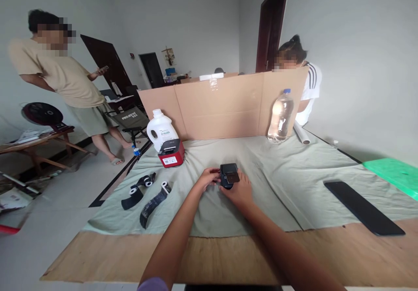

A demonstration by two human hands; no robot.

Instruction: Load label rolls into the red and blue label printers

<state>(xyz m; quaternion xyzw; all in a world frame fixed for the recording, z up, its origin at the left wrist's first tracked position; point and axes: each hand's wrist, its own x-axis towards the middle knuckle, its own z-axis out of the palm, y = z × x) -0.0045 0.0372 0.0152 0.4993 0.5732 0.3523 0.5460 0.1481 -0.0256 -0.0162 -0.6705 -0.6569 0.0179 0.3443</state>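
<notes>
Both my hands meet at the frame's center on the green cloth — right hand wrapped around the small dark device, left hand pinching its side — I'm mid-adjustment, so steady grip matters.

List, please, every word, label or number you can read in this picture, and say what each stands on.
"PROJEEYO": on the back of the folding chair.
White jug: green label print, too small to read.
Red device: code sticker, unreadable.
Dark device in the hands: no readable text.
</notes>
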